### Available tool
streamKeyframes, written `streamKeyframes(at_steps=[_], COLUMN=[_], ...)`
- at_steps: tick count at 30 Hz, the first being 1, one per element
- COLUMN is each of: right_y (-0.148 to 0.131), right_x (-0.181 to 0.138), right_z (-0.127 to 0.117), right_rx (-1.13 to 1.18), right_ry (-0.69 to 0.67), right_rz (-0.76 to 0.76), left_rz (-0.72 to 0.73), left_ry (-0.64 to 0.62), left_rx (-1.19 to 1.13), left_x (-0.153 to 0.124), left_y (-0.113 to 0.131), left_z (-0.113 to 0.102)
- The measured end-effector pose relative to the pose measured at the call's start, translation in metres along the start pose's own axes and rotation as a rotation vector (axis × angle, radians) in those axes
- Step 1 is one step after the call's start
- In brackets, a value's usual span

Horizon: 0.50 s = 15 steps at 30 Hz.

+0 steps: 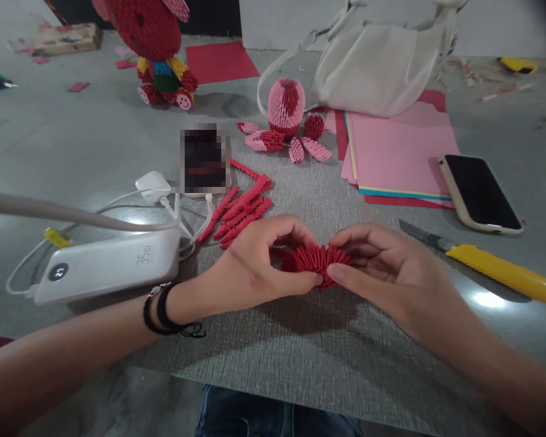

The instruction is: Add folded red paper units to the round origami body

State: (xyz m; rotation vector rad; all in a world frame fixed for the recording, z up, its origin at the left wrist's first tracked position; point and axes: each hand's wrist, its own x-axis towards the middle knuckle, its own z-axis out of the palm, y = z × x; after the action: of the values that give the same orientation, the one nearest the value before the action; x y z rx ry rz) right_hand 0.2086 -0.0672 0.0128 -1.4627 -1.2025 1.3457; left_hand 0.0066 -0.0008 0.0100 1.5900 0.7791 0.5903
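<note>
Grip left: left hand (255, 267) closed on red paper ring (318, 258), thumb at near edge, fingers curled over far side.
Grip right: right hand (382, 273) closed on same ring from the opposite side, thumb tip nearly meeting left thumb.
Ring position: spiky folded-paper piece, between both hands, low over grey mat (300, 340) mid-counter (73, 152); contact with mat unclear.
Behind ring: loose red folded strips (241, 212) on mat, just past left hand.
Left side: white power bank (104, 264), cables plugged in, near left wrist.
Right side: yellow utility knife (495, 270), blade out, near right hand; phone (480, 193) face up beyond it, just beside pink paper stack (391, 152).
Far side: pink paper vase (286, 106), white bag (377, 67).
</note>
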Motion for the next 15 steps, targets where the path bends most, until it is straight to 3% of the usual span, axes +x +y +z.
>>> streamKeyframes(at_steps=[15], right_y=[-0.0058], right_x=[-0.0001], right_z=[-0.0026], right_rx=[-0.059], right_ry=[-0.038], right_rz=[-0.075], left_rz=[0.176], left_ry=[0.088], left_rx=[0.059], left_x=[-0.0021], left_y=[-0.006], left_z=[0.0018])
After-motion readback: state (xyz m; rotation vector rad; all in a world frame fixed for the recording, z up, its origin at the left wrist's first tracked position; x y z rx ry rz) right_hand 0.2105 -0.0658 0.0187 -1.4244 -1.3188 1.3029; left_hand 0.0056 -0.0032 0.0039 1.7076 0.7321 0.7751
